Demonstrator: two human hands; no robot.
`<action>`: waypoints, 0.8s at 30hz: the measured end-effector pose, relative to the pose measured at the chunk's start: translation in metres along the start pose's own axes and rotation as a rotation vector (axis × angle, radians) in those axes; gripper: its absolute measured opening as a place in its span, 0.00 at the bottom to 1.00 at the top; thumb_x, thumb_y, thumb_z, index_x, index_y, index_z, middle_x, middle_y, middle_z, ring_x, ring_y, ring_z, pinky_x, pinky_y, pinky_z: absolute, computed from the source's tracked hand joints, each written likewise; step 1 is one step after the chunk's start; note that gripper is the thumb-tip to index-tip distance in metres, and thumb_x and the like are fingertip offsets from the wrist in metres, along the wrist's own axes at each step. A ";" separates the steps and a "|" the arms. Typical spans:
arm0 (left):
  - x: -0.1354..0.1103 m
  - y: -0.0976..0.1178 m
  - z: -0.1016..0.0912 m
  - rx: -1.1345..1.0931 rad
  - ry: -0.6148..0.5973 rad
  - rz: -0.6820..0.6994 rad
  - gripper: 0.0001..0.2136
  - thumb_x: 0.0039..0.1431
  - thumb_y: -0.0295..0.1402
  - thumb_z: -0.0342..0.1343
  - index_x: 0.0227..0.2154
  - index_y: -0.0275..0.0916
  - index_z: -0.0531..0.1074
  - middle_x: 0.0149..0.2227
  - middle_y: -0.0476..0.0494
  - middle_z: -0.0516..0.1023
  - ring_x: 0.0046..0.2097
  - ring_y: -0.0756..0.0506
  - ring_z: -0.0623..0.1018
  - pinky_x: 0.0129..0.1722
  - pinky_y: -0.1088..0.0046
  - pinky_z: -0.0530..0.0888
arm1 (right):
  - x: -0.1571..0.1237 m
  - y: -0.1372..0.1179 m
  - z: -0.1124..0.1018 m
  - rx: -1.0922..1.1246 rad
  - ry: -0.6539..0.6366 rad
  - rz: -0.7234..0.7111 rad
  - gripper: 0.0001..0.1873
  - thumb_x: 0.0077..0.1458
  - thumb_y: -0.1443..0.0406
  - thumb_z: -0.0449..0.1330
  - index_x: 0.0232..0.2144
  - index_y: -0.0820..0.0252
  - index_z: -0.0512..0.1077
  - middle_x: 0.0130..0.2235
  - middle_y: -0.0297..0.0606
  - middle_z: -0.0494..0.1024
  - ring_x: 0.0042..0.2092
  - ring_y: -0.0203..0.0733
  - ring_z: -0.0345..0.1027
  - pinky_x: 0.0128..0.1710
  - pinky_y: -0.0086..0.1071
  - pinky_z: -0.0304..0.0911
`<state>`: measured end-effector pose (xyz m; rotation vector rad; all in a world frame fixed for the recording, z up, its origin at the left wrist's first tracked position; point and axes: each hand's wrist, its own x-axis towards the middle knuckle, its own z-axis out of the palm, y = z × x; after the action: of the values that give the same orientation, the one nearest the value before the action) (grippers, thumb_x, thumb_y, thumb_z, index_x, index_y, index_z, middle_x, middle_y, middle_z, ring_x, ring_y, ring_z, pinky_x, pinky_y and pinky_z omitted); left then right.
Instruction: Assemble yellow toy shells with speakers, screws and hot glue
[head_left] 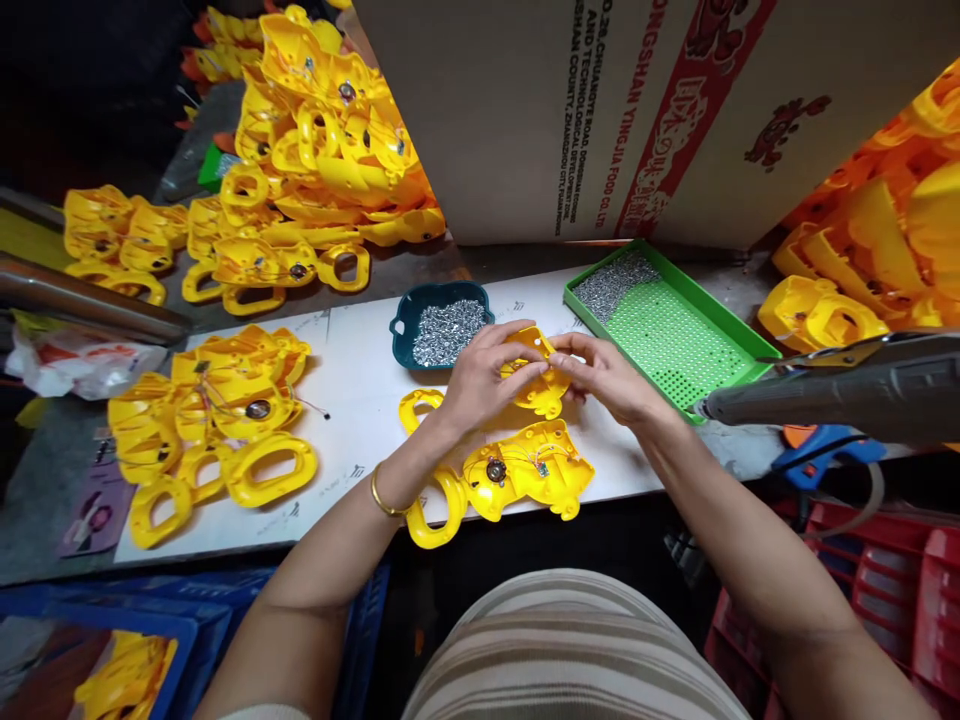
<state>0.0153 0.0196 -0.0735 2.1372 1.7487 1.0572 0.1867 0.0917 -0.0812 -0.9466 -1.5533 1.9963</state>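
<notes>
Both of my hands are closed on one yellow plastic shell half (541,398) over the white board. My left hand (491,375) grips its left side, thumb and fingers at the upper part. On the right edge, my right hand (596,372) pinches it between thumb and fingers. Just below lies another yellow shell half (529,465), its inside facing up, with a round speaker (496,471), thin wires and a looped handle (436,512). A dark green tray (397,345) of small metal screws (450,332) stands behind my left hand.
A green perforated tray (690,330) with screws in one corner sits at the right. Yellow shells (217,400) lie at the left, with larger piles behind and far right. A cardboard box (510,130) stands at the back. A grey cylindrical tool (825,390) juts in from the right.
</notes>
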 end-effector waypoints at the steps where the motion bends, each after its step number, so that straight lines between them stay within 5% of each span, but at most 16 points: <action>1: 0.005 0.002 -0.006 -0.025 0.019 0.016 0.05 0.60 0.35 0.60 0.32 0.40 0.75 0.49 0.41 0.78 0.50 0.44 0.76 0.53 0.61 0.72 | -0.002 -0.008 0.000 -0.013 -0.017 -0.025 0.25 0.48 0.50 0.65 0.41 0.63 0.70 0.38 0.36 0.74 0.23 0.25 0.62 0.18 0.22 0.58; 5: 0.022 0.018 -0.038 -0.069 0.039 0.024 0.16 0.55 0.45 0.63 0.40 0.39 0.71 0.44 0.43 0.79 0.45 0.45 0.79 0.45 0.69 0.75 | -0.016 -0.042 0.002 -0.080 -0.057 -0.124 0.25 0.49 0.50 0.65 0.41 0.63 0.71 0.36 0.36 0.74 0.22 0.26 0.62 0.17 0.22 0.57; 9: 0.019 0.041 -0.067 0.072 -0.079 0.073 0.22 0.56 0.52 0.59 0.46 0.42 0.73 0.45 0.43 0.79 0.46 0.44 0.79 0.47 0.68 0.75 | -0.040 -0.054 0.014 -0.043 -0.112 -0.153 0.22 0.50 0.52 0.64 0.41 0.60 0.71 0.34 0.34 0.73 0.23 0.27 0.63 0.18 0.22 0.59; 16: -0.028 0.050 -0.049 0.069 -0.092 0.209 0.15 0.62 0.44 0.55 0.44 0.40 0.74 0.39 0.44 0.81 0.40 0.48 0.79 0.42 0.73 0.75 | -0.078 -0.007 0.030 0.065 -0.168 -0.004 0.22 0.52 0.52 0.63 0.45 0.58 0.68 0.38 0.34 0.73 0.23 0.26 0.65 0.19 0.22 0.63; 21: -0.065 0.035 -0.062 0.055 -0.289 -0.026 0.35 0.51 0.53 0.62 0.59 0.43 0.64 0.57 0.37 0.72 0.57 0.39 0.71 0.56 0.59 0.70 | -0.094 0.005 0.020 0.023 -0.183 0.143 0.25 0.53 0.51 0.62 0.49 0.57 0.66 0.31 0.31 0.71 0.24 0.29 0.65 0.20 0.23 0.65; 24: -0.100 0.020 -0.077 0.117 -0.444 -0.288 0.40 0.47 0.55 0.63 0.61 0.42 0.62 0.61 0.34 0.66 0.61 0.34 0.67 0.60 0.52 0.66 | -0.097 0.011 0.013 0.027 -0.119 0.159 0.25 0.50 0.51 0.64 0.47 0.56 0.68 0.40 0.36 0.71 0.26 0.29 0.66 0.19 0.23 0.66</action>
<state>-0.0222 -0.0995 -0.0465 1.9092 1.8469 0.3810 0.2426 0.0122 -0.0654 -0.9835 -1.5516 2.2150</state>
